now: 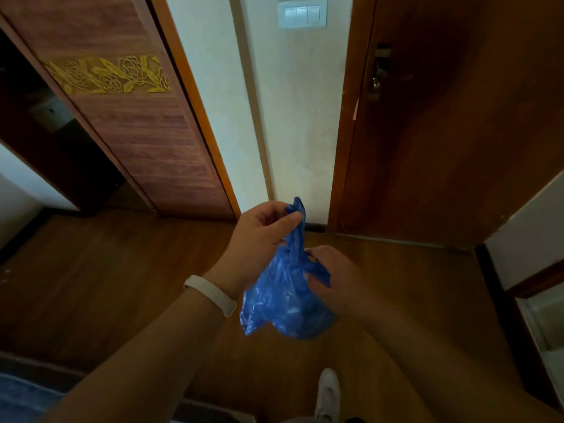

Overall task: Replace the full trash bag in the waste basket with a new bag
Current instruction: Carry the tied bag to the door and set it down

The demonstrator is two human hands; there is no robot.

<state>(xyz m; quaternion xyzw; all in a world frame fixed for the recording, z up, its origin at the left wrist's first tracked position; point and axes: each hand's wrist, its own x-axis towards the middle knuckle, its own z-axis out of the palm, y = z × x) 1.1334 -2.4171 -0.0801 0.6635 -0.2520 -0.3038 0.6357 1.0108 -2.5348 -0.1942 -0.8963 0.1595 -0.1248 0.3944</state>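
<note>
A blue plastic trash bag (285, 303) hangs in mid-air in front of me, bulging at the bottom. My left hand (259, 236), with a white band on its wrist, pinches the bag's twisted top between thumb and fingers. Lower and to the right, my right hand (332, 276) grips another part of the bag's upper edge. No waste basket is in view.
A wooden floor (122, 285) lies below. Ahead are a sliding wardrobe door with a gold flower pattern (137, 117), a white wall with a light switch (302, 12) and a brown door (457, 132). My white shoe (328, 392) shows at the bottom. White furniture (546, 325) stands at right.
</note>
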